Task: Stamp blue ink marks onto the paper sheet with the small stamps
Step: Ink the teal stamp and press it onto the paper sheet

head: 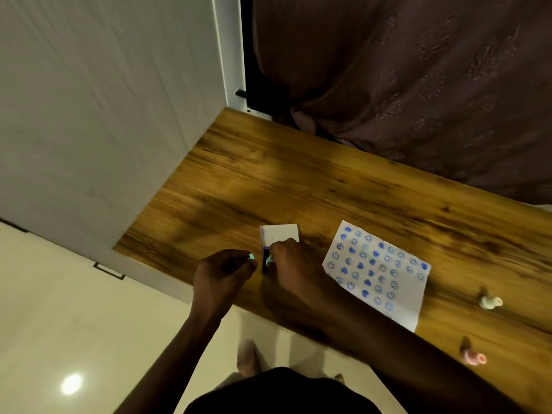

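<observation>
A white paper sheet (385, 273) lies on the wooden table (298, 180), covered with several blue smiley and heart marks. Left of it sits an ink pad (265, 261) with its white lid (279, 234) open. My right hand (294, 264) is shut on a small light-green stamp (269, 259) that touches the dark ink surface. My left hand (222, 271) holds a small pale-blue stamp (252, 257) just left of the pad. Most of both stamps is hidden by my fingers.
A cream stamp (490, 302) and a pink stamp (474, 357) lie on the table right of the sheet. A white wall panel borders the table's left end, a brown curtain hangs behind it. The table's near edge runs under my forearms.
</observation>
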Tool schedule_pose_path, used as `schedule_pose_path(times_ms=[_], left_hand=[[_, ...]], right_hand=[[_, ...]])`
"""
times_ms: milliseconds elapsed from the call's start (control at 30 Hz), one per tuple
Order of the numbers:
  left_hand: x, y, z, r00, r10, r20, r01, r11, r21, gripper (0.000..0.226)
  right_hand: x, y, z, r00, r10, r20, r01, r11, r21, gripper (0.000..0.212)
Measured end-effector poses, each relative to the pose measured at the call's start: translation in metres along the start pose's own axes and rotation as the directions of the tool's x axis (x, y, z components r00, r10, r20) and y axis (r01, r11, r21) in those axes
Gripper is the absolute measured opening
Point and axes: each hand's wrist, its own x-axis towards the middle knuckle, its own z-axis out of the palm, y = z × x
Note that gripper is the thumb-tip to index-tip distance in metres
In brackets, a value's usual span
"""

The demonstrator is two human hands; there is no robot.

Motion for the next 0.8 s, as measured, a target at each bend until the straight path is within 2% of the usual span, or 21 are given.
schedule_pose_path(times_ms=[67,167,200,333,433,567,700,800], left_hand=[[-0.002,0.005,0.004,1.0,0.021,0.018,-0.021,1.0,-0.003,0.01],[-0.005,0.011,0.016,0.997,0.04,0.065,-0.039,0.999,-0.02,0.009],[-0.006,0.013,0.022,0.996,0.044,0.082,-0.042,0.999,-0.026,0.009],[-0.011,0.02,0.052,0.988,0.042,0.146,-0.037,0.998,-0.041,0.019],[-0.014,0.026,0.078,0.972,0.077,0.221,-0.076,0.997,-0.01,0.016],[-0.02,0.036,0.114,0.951,0.078,0.298,-0.084,0.996,0.007,0.031],[-0.027,0.037,0.147,0.949,0.03,0.315,-0.031,1.0,-0.002,0.02],[-0.034,0.039,0.163,0.938,0.044,0.344,-0.057,0.998,0.027,0.02]], right_hand=[[-0.006,0.005,-0.004,0.997,-0.014,-0.08,0.018,0.999,0.039,0.015],[-0.019,0.016,-0.012,0.983,0.059,-0.175,-0.019,0.974,0.225,0.03],[-0.024,0.022,-0.015,0.977,0.088,-0.196,-0.024,0.952,0.305,0.03],[-0.053,0.062,-0.032,0.953,0.233,-0.194,-0.08,0.809,0.582,0.021],[-0.082,0.099,-0.038,0.928,0.329,-0.173,-0.131,0.725,0.677,0.023],[-0.119,0.156,-0.038,0.862,0.463,-0.206,-0.239,0.73,0.64,0.02],[-0.151,0.205,-0.034,0.798,0.528,-0.29,-0.337,0.79,0.512,0.016],[-0.161,0.225,-0.029,0.796,0.533,-0.287,-0.414,0.825,0.386,0.013]])
